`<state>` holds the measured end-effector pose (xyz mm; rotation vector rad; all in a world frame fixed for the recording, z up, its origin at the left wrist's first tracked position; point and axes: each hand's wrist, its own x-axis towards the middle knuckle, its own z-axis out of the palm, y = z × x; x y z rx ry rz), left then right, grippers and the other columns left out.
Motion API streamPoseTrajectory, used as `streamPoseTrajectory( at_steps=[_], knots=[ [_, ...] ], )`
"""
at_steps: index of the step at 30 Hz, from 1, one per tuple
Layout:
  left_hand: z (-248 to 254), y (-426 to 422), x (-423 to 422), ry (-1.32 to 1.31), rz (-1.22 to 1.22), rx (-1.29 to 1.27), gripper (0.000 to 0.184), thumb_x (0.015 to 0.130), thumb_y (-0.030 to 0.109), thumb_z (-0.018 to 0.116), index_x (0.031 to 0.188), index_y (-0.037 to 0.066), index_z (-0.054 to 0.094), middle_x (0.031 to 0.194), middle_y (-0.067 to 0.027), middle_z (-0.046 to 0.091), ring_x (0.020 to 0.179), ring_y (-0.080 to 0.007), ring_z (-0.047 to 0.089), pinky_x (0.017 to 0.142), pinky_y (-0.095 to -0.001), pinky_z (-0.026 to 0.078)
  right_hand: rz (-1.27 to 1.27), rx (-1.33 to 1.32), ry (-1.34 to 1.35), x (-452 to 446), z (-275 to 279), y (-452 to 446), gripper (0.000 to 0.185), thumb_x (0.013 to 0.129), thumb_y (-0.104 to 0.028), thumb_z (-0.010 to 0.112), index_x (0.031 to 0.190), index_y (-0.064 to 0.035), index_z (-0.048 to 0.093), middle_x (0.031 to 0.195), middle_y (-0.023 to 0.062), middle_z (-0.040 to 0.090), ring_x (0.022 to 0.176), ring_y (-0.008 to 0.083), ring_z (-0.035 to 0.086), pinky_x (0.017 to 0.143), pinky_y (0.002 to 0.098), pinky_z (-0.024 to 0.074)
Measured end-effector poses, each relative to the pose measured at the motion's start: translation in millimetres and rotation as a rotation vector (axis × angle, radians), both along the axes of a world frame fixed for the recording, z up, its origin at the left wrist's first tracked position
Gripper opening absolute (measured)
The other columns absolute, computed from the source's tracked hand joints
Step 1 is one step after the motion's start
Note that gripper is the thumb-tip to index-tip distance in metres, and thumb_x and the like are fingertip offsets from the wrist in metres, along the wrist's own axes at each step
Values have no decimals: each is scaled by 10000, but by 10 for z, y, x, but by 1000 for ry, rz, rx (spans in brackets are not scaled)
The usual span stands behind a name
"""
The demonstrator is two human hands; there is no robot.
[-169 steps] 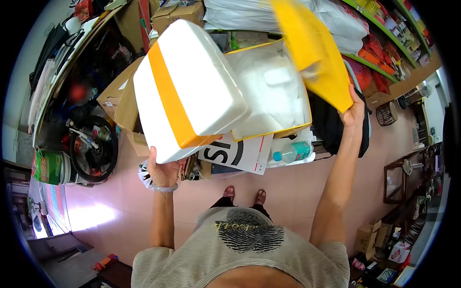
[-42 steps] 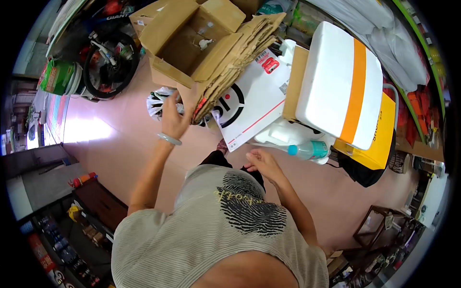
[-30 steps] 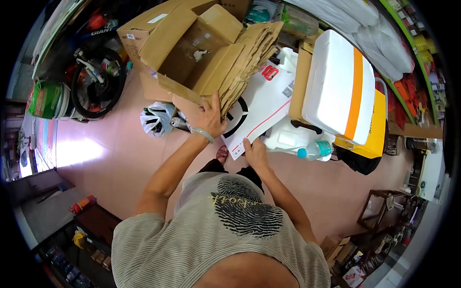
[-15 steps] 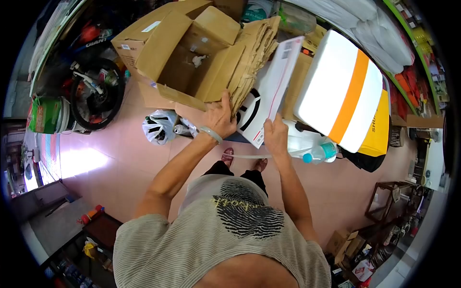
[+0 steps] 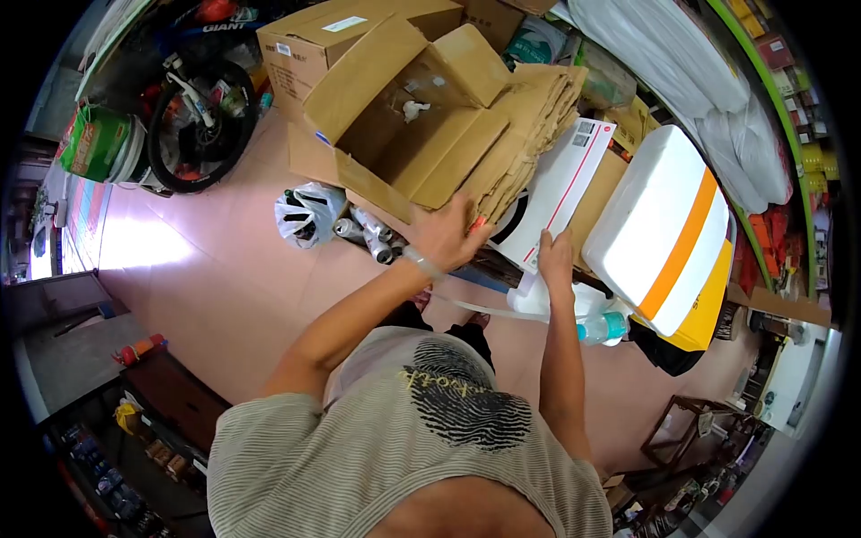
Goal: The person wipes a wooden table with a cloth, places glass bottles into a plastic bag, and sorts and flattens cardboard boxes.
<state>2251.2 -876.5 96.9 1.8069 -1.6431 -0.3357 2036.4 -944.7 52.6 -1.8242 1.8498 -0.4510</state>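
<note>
My left hand (image 5: 446,235) is at the near edge of the bundle of flattened cardboard (image 5: 529,125), fingers against it, beside the open cardboard box (image 5: 386,134). With closed fingers my right hand (image 5: 556,260) grips the near edge of the white printed board (image 5: 567,188), which stands tilted between the cardboard bundle and a brown carton piece. To the right of it leans the white foam box (image 5: 659,224) with an orange band, on top of a yellow box (image 5: 704,296). A water bottle (image 5: 603,328) lies just beyond my right wrist.
On the floor at the left are a white plastic bag (image 5: 308,215) and cans (image 5: 368,233). A bicycle wheel (image 5: 200,125) and a green bucket (image 5: 100,143) stand further left. Shelves line the right side. A wooden frame (image 5: 679,430) is at lower right.
The white board has been lifted from lying flat to a tilt and moved right with my right hand. My left hand has come onto the cardboard bundle.
</note>
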Motion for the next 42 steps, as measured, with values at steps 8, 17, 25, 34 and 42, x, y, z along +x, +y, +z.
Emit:
streamPoseTrajectory(
  at_steps=[8, 17, 25, 34, 42],
  knots=[
    [-69, 478, 1034, 369, 502, -1, 270, 799, 205, 636, 904, 6, 486, 685, -47, 529, 570, -89, 497, 525, -220, 404, 29, 105, -50, 116, 470, 165, 438, 868, -301, 486, 856, 136, 453, 753, 306, 548, 628, 387, 576, 637, 431, 446],
    [-307, 492, 1046, 493, 626, 58, 510, 746, 339, 688, 996, -36, 449, 800, -116, 545, 731, -173, 530, 634, -297, 440, 188, 61, -30, -9, 608, 489, 355, 850, -252, 540, 716, 75, 505, 496, 112, 514, 402, 180, 549, 392, 286, 429],
    [-798, 76, 1051, 1121, 451, -142, 302, 810, 160, 588, 1016, -49, 519, 937, -118, 584, 826, -221, 572, 738, -314, 461, 143, -80, -100, 38, 714, 740, 282, 812, -240, 574, 831, 41, 554, 627, 195, 592, 603, 362, 583, 561, 418, 439],
    [208, 260, 762, 1515, 263, -290, 237, 813, 61, 565, 1020, -43, 515, 973, -113, 578, 854, -214, 585, 739, -327, 497, 120, -114, -385, 76, 878, 1017, 173, 815, -111, 593, 898, 33, 546, 668, 137, 616, 503, 176, 599, 459, 267, 458],
    [544, 783, 601, 1542, 233, -323, 330, 795, 35, 588, 1096, -37, 475, 1046, -124, 562, 939, -227, 575, 799, -349, 487, 308, -276, -627, 506, 1123, 1064, 148, 791, -20, 595, 920, 38, 551, 701, 112, 618, 544, 152, 610, 488, 239, 476]
  ],
)
